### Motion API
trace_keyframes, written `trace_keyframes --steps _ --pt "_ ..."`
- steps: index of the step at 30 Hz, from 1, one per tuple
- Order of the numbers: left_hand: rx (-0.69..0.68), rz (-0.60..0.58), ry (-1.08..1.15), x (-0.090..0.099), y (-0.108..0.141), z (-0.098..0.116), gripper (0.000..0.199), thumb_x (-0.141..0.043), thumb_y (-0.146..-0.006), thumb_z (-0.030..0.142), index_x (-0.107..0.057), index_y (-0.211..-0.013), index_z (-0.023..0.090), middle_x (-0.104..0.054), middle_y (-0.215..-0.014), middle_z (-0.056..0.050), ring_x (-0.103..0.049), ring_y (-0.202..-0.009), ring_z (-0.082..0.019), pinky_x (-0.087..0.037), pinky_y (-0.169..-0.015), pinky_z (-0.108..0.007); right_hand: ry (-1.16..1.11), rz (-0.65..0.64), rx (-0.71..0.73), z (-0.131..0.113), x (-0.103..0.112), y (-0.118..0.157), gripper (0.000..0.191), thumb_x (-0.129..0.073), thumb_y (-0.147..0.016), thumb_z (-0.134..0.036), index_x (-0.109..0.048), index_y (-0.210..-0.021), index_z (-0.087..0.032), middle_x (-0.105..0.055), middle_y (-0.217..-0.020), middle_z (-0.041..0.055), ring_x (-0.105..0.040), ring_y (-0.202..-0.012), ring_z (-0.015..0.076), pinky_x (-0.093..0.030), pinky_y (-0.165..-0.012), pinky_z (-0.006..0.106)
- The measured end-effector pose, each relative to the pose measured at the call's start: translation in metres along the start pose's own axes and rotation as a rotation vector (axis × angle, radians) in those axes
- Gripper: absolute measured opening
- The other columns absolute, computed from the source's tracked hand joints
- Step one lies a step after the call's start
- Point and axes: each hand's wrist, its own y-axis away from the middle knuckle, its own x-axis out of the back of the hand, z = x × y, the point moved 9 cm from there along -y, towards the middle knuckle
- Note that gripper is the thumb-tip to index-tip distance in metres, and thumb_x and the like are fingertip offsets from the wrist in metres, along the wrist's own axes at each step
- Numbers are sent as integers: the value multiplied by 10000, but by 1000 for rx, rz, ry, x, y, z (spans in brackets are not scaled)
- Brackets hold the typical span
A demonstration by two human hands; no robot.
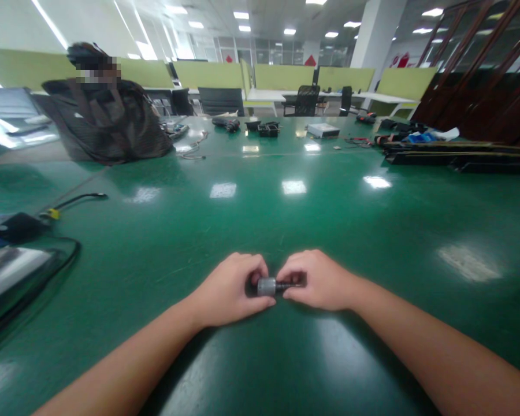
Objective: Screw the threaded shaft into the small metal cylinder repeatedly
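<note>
- Part in hand: small grey cylinder point(266, 286) with a thin dark shaft point(282, 286) out its right side. Sits low over the near-middle of the green desk point(177, 225), between the hands. Can't tell if it touches the surface.
- Left hand point(236, 292): thumb and fingers curled around the cylinder's left end.
- Right hand point(318, 282): thumb and fingertips pinching the shaft, far end partly hidden by the fingers.
- Cylinder looks like metal. My guess: stiff, dense for its size, still light enough for fingertips. Not fragile overall.
- Smooth round side probably slips or rolls; want full thumb-and-finger wrap on the body, not a one-point pinch.
- Shaft looks ridged, so likely better bite. Thin though; pinch close to the body, keep it in line, avoid side load.
- Too blurred to call thread vs spring.
</note>
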Motion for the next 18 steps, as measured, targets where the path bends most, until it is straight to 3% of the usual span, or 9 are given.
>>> trace_keyframes --steps 3,7,18 --pt "-31 -7 9 1 1 2 358 -820 -729 443 -641 -931 207 -632 -783 27 -581 -721 -168 -380 -735 -307 11 11 12 1 1 1 171 -744 -760 -142 -762 -926 -178 -693 -801 2 -609 -699 118 -445 -679 231" --pt "-41 -27 29 2 1 4 217 -686 -873 420 -656 -932 213 -641 -787 19 -588 -731 -162 -386 -746 -306 21 15 26 -1 1 2 152 -729 -785 -158 -759 -932 -184 -692 -807 -2 -607 -693 110 -440 -680 225" --pt "-26 -2 -1 4 0 4 210 -716 -834 391 -643 -834 195 -652 -779 4 -588 -724 -172 -387 -726 -305 106 12 92 -8 1 2 145 -730 -802 -219 -747 -943 -188 -723 -866 17 -634 -807 156 -431 -765 274"
